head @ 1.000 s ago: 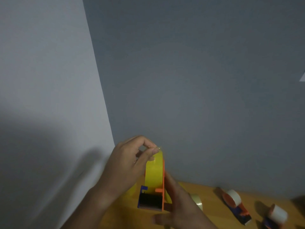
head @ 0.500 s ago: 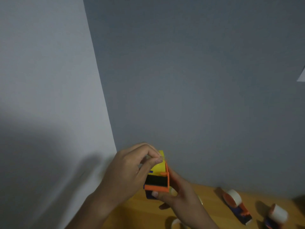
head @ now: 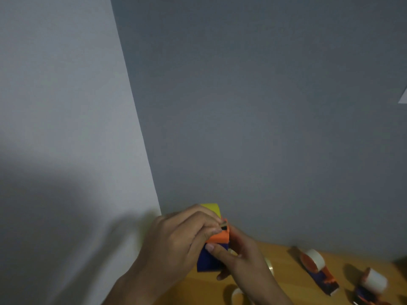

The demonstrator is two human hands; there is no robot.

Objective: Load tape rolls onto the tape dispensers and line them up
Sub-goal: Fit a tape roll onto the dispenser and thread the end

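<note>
- Down at the bottom edge, a loose tape roll [head: 237, 293] lies on the wooden table [head: 286, 267], just beside the right wrist. An elbow or wrist could bump it, and it could roll off.
- Just above that, the right hand [head: 240, 258] wraps around the dispenser [head: 212, 254] from the right side. Its thumb presses on the blue part, and its fingers curl behind.
- Next to it, the left hand [head: 178, 245] comes over the top. Its finger and thumb are pinched together on something small at the orange end. It looks like the loose end of the tape, but it is too small to be sure.
- That pinch could slip. Then the sticky end could snap back onto the yellow roll [head: 212, 209] and be hard to find.
- Pulling crooked could make the tape fold and stick to itself.
- Sharp teeth may sit at that orange end. I cannot see them, so the fingers should go slowly.
- Farther right, two loaded dispensers [head: 317, 271] [head: 370, 289] rest on the table, well apart from the hands.
- Behind everything is a gray wall [head: 264, 106].
</note>
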